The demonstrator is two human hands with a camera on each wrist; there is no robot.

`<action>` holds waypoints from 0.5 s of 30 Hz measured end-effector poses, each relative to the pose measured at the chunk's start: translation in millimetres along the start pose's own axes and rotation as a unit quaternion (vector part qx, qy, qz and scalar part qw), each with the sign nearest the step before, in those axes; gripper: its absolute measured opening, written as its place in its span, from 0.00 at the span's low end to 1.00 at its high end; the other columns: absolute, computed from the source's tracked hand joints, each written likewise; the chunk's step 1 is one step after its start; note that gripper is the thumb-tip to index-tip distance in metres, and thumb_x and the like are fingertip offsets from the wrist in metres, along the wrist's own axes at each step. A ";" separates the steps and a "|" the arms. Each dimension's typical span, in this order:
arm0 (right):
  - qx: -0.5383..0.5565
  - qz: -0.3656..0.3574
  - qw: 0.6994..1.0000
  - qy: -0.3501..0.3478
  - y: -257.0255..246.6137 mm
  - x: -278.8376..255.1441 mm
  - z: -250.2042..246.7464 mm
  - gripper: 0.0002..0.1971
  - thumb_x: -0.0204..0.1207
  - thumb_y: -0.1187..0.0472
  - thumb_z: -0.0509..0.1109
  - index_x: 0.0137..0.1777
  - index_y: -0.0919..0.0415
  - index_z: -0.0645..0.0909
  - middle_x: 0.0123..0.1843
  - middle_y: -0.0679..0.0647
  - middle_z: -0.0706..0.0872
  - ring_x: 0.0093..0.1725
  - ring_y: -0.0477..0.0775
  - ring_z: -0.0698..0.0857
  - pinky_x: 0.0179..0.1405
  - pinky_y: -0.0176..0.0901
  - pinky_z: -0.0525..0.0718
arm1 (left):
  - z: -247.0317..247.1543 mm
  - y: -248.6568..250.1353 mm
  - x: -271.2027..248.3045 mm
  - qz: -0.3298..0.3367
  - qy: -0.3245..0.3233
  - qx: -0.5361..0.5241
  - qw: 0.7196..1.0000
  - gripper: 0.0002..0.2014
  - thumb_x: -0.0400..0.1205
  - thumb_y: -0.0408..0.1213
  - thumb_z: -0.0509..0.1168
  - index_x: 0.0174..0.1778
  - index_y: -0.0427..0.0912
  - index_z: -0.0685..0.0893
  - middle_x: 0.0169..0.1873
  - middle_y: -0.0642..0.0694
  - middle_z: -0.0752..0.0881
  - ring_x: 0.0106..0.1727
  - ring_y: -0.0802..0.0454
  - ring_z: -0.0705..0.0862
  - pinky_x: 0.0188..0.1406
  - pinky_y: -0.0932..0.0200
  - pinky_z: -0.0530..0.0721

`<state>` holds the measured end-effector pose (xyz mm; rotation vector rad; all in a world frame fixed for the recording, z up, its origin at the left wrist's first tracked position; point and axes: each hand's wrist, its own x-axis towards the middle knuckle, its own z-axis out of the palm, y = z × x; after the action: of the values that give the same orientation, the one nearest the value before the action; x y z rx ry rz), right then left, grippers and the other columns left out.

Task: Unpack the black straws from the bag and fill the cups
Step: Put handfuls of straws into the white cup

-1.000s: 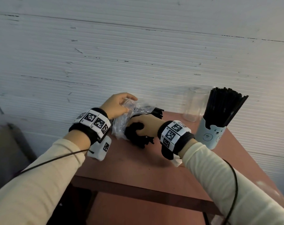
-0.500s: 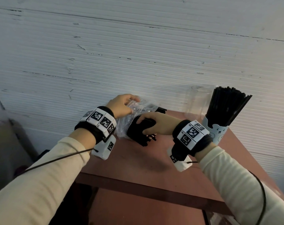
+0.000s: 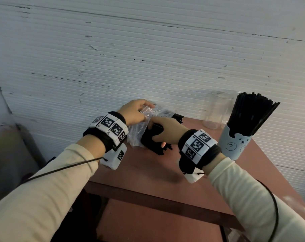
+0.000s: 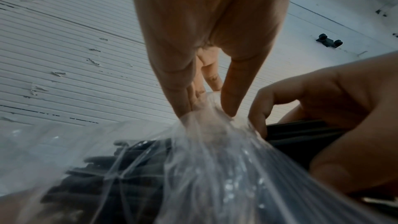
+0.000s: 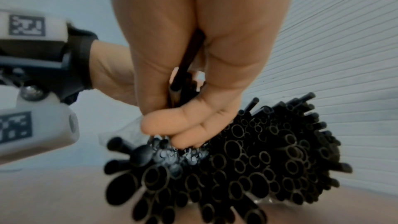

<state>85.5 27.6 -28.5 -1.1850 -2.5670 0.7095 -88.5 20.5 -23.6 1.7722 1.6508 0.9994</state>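
Note:
A clear plastic bag [image 3: 139, 131] of black straws [image 3: 148, 142] lies at the back of the reddish table [image 3: 148, 170]. My left hand [image 3: 136, 112] pinches the crumpled top of the bag [image 4: 204, 125]. My right hand [image 3: 164, 131] is curled round a bunch of the straws [image 5: 247, 168], whose open ends point at the right wrist camera. To the right stands a pale blue bear cup [image 3: 235, 145] packed with upright black straws [image 3: 253, 112]. Behind it is a clear cup [image 3: 216, 110] with nothing in it.
A white ribbed wall [image 3: 148, 58] runs right behind the table. The table's front edge [image 3: 157, 199] is near me, and a cable hangs from each wrist. A dark grey object [image 3: 8, 154] sits low on the left.
My right hand has shifted its hold on the straw bunch and its wrist has turned and lifted. My left hand keeps its pinch on the bag top.

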 end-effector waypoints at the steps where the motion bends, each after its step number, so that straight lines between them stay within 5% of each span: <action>1: 0.008 -0.007 1.000 -0.003 0.4 -0.8 -1.7 0.16 0.74 0.68 0.70 0.58 0.51 0.78 0.56 0.52 0.84 0.27 0.46 0.89 0.29 0.34 0.86 | -0.2 -0.7 0.1 0.001 0.000 0.000 1.000 0.25 0.75 0.22 0.70 0.62 0.54 0.82 0.74 0.46 0.77 0.77 0.51 0.73 0.73 0.52 0.75; 7: 0.033 -0.046 0.998 -0.005 6.3 -5.4 -6.3 0.17 0.76 0.63 0.73 0.63 0.46 0.84 0.61 0.45 0.85 0.46 0.42 0.88 0.44 0.21 0.82 | -0.5 -3.5 2.1 -0.005 -0.001 0.007 1.000 0.25 0.76 0.24 0.71 0.63 0.55 0.82 0.73 0.45 0.77 0.76 0.49 0.73 0.66 0.59 0.73; 10: 0.047 -0.037 0.998 -0.002 11.3 -5.0 -6.9 0.16 0.76 0.62 0.74 0.62 0.48 0.86 0.51 0.42 0.86 0.43 0.40 0.87 0.50 0.30 0.83 | -0.9 -3.6 1.8 -0.010 -0.002 0.008 1.000 0.24 0.75 0.26 0.72 0.64 0.55 0.82 0.73 0.45 0.78 0.76 0.48 0.74 0.72 0.53 0.74; 15: 0.053 -0.039 0.998 -0.004 20.6 -13.2 -18.4 0.15 0.75 0.63 0.75 0.60 0.47 0.88 0.48 0.47 0.91 0.45 0.45 0.89 0.49 0.36 0.85 | -2.6 -2.9 -2.7 0.012 0.004 0.015 1.000 0.25 0.76 0.25 0.71 0.66 0.53 0.81 0.74 0.46 0.76 0.76 0.50 0.72 0.63 0.60 0.71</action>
<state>114.7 35.1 -23.3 -1.0451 -2.5321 0.8213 -92.2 17.9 -24.9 1.8128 1.6610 0.9991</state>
